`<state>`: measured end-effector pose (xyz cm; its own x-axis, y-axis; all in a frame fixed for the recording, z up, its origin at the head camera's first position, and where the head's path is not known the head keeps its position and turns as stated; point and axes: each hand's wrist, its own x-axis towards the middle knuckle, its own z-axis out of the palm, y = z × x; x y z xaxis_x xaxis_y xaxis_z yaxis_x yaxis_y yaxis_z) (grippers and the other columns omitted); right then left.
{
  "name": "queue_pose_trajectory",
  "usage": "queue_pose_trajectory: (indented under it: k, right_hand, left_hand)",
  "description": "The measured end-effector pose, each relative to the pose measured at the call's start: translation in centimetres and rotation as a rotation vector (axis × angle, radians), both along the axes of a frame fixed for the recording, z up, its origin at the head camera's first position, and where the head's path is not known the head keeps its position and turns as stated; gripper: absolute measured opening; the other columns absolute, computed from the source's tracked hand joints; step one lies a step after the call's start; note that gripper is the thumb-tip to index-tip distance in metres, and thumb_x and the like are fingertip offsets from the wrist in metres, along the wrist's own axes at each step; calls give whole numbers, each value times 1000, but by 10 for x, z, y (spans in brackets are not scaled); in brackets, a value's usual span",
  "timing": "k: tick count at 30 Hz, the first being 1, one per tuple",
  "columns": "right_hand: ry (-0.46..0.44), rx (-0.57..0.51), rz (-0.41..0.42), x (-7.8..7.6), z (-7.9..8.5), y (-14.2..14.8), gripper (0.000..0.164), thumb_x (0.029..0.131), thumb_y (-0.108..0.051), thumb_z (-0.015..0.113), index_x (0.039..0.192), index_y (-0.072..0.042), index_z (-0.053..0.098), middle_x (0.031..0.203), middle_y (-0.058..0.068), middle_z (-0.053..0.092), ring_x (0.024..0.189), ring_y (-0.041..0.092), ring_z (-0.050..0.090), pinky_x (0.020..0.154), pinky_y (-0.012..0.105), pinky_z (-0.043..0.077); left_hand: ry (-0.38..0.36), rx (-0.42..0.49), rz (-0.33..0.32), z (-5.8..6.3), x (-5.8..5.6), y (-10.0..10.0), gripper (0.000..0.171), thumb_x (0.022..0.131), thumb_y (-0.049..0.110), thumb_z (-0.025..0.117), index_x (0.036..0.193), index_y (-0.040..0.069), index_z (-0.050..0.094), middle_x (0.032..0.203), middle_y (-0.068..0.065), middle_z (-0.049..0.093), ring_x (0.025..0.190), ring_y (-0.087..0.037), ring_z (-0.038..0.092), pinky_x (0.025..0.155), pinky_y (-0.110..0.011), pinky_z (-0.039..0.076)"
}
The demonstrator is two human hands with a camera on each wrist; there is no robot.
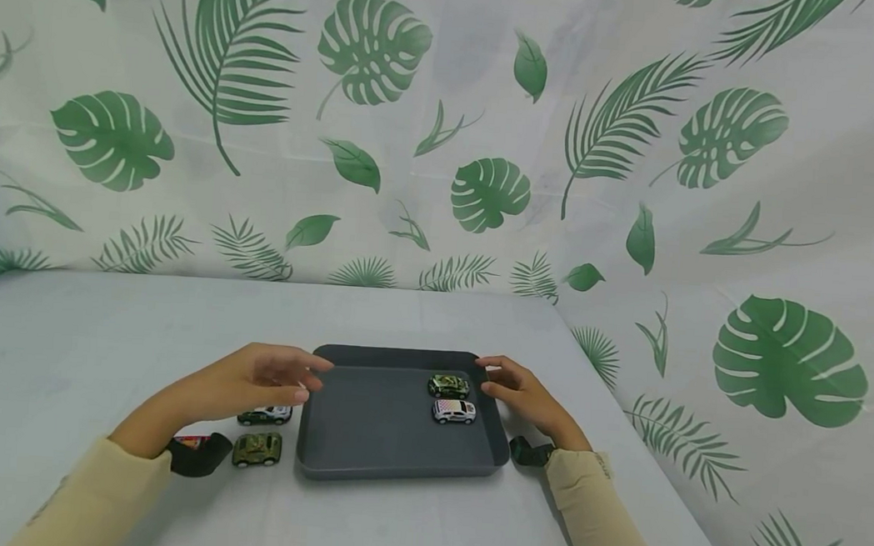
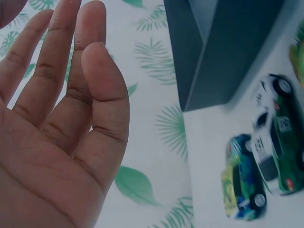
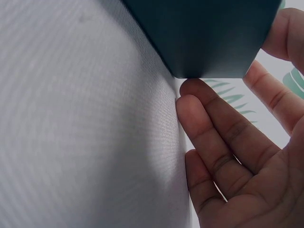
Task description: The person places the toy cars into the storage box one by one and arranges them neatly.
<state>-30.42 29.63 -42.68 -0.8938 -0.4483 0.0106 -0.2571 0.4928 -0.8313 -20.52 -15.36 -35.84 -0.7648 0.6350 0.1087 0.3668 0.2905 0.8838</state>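
Head view, central item: one dark grey tray, shallow, flat on the white table. Contents: two toy cars, close together toward the tray's right side. Farther one, a green camouflage car; nearer one, a white-and-pink car.

Right hand: at the tray's far right corner, thumb and forefinger over the rim, other fingers outside the wall. Fingers extended and relaxed, not clenched; in the right wrist view one fingertip appears to touch the corner.

Left hand: raised beside the tray's left side, fingertips over the rim as seen from the head. Nothing grasped; palm bare and fingers loosely extended in the left wrist view.

Left of the tray, on the table: a white-and-green car, partly covered by the left hand, and nearer, an olive camouflage car. Left wrist view adds a blue-and-yellow car just beside the white-and-green one. A red item shows in part behind the left black wristband.

Outer items: beige sleeves on both arms; white backdrop printed with green leaves.
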Motion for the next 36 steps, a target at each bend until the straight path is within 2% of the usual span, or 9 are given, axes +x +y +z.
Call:
queue_pose_trajectory:
  k: [8, 14, 19, 22, 29, 36]
  right_hand:
    - [-7, 5, -17, 1, 2, 0, 44, 100, -24, 62, 142, -15, 52, 137, 19, 57, 127, 37, 53, 107, 64, 34]
    - [-11, 18, -29, 0, 1, -1, 44, 99, -27, 63, 141, -20, 52, 138, 16, 57, 128, 36, 53, 108, 64, 33]
    - [-1, 19, -20, 2, 2, -1, 44, 100, -27, 63, 141, -19, 52, 139, 16, 56, 129, 36, 53, 108, 65, 32]
    - [-3, 21, -26, 2, 2, -1, 43, 100, -25, 63, 141, -19, 53, 139, 17, 56, 129, 36, 52, 108, 65, 32]
    - [12, 16, -7, 1, 1, -1, 44, 101, -24, 61, 142, -13, 51, 138, 21, 56, 129, 40, 52, 107, 65, 33]
    - [1, 12, -22, 1, 1, 0, 45, 100, -25, 62, 142, -14, 52, 137, 20, 57, 128, 38, 53, 107, 64, 34]
  left_hand:
    - [-8, -9, 9, -4, 6, -10, 41, 101, 19, 61, 140, 10, 56, 124, -14, 65, 111, -27, 64, 87, -31, 53]
    - [-20, 9, 36, -8, 9, -18, 42, 99, 18, 63, 139, 6, 56, 122, -21, 65, 108, -29, 65, 87, -30, 54]
    - [16, 5, 56, -10, 14, -27, 42, 100, 17, 63, 139, 5, 56, 120, -21, 65, 106, -22, 66, 84, -30, 55]
    - [33, 4, 61, -12, 15, -32, 41, 100, 16, 62, 139, 6, 56, 120, -21, 65, 105, -22, 66, 80, -30, 55]
    - [14, 17, 90, -18, 19, -43, 41, 101, 16, 60, 140, 4, 55, 124, -22, 64, 108, -22, 66, 83, -30, 55]
    - [0, -3, 105, -21, 24, -54, 41, 101, 16, 59, 139, 0, 54, 124, -22, 63, 110, -20, 65, 84, -29, 54]
